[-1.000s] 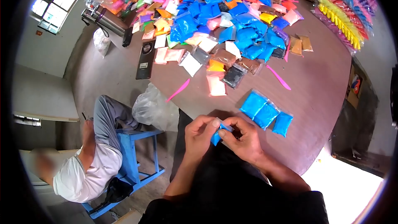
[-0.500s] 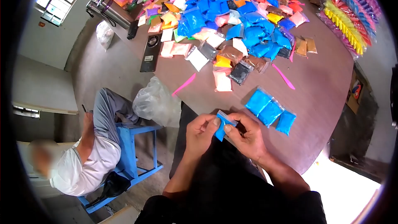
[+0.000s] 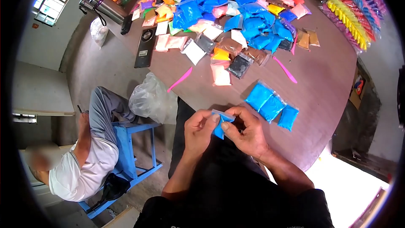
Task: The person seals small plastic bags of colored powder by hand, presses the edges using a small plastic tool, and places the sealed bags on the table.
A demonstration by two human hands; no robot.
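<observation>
A small blue packet (image 3: 220, 126) sits low in the middle of the frame, pinched at its top edge between the left hand (image 3: 201, 131) and right hand (image 3: 249, 133), both closed on it. This looks like sealing or opening its mouth; the next move calls for steady fingertip pressure along that edge. Three blue packets (image 3: 272, 107) lie just right on the tabletop (image 3: 329, 88).

- The left hand (image 3: 199, 130) is sitting at the centre of the view, fingers curled inward, thumb and forefinger pinching closed.
- The right hand (image 3: 249, 134) is facing it, knuckles up, thumb and forefinger also pinching closed.
- The fingertips of both hands are meeting, nearly touching, between the two palms.
- Both forearms are bare and are rising from the lower edge of the view, converging toward the wrists.
- Both wrists are bending slightly inward.
</observation>
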